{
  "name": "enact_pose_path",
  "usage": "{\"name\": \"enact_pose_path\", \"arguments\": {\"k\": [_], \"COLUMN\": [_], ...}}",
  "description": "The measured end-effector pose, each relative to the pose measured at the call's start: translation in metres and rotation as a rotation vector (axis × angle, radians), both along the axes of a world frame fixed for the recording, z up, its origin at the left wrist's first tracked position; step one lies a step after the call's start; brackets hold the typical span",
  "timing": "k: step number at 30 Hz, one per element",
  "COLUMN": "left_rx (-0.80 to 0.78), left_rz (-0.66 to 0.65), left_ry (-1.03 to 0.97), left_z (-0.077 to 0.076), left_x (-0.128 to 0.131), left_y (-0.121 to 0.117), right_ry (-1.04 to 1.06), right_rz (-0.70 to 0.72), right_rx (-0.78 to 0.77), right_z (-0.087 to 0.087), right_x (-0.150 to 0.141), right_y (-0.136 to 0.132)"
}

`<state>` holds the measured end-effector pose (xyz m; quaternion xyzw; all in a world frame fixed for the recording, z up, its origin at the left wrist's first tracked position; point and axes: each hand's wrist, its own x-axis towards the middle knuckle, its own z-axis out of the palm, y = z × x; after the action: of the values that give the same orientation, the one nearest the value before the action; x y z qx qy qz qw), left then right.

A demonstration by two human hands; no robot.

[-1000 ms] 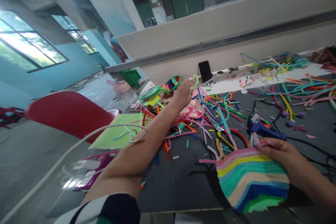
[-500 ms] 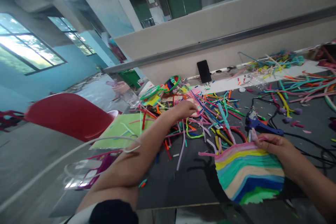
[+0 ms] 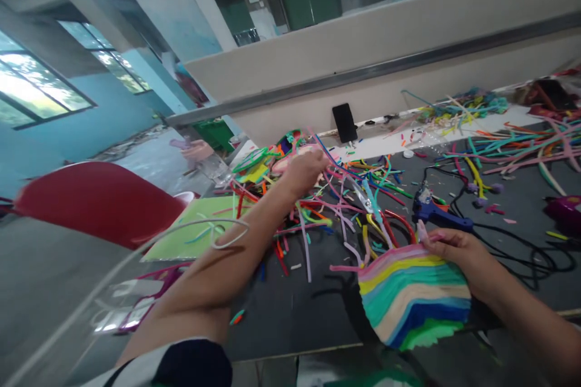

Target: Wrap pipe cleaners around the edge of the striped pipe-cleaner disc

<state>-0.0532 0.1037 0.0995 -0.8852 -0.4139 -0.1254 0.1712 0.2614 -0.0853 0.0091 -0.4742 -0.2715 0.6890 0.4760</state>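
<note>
My left hand [image 3: 303, 170] reaches far over the dark table [image 3: 295, 308] into a tangled pile of coloured pipe cleaners [image 3: 336, 199]. Its fingers are closed round a pink piece [image 3: 290, 160] lifted above the pile. My right hand [image 3: 454, 249] rests near the front edge and pinches the top rim of a striped piece built of pipe-cleaner rows [image 3: 415, 296], with bands of pink, yellow, teal, cream, blue and green. A loose pink pipe-cleaner end sticks out at its left.
A blue glue gun [image 3: 433, 211] with black cables lies behind my right hand. A black phone [image 3: 344, 123] leans on the beige partition. A green sheet [image 3: 200, 233] and a red chair [image 3: 97, 199] are at left. More pipe cleaners [image 3: 508, 151] spread at right.
My left hand dropped a green pipe cleaner into the pile, dipped down, then rose again gripping a pink piece. My right hand kept hold of the striped piece.
</note>
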Motion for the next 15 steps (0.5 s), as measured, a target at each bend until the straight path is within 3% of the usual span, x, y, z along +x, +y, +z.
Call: {"name": "enact_pose_path", "arguments": {"k": [2,4,6,8,10,15], "left_rx": [0.094,0.179,0.110,-0.059,-0.219,-0.382], "left_rz": [-0.009,0.063,0.068,0.031,0.003,-0.009], "left_ry": [-0.320,-0.738,-1.164,-1.512,-1.725,-1.949], "left_z": [0.020,0.032,0.034,0.027,0.014,-0.019], "left_x": [-0.025,-0.050,-0.072,-0.089,-0.101,-0.118], "left_y": [0.007,0.010,0.010,0.006,0.000,-0.017], "right_ry": [-0.003,-0.017,-0.021,-0.009,0.010,-0.057], "right_rz": [0.002,0.003,0.014,0.027,0.038,0.029], "right_rx": [-0.014,-0.025,-0.032,-0.039,-0.055,-0.087], "right_z": [-0.002,-0.002,0.001,0.003,0.004,-0.003], "right_x": [0.000,-0.001,-0.003,-0.005,-0.005,-0.006], "right_y": [0.000,-0.001,-0.002,-0.004,-0.006,-0.005]}}
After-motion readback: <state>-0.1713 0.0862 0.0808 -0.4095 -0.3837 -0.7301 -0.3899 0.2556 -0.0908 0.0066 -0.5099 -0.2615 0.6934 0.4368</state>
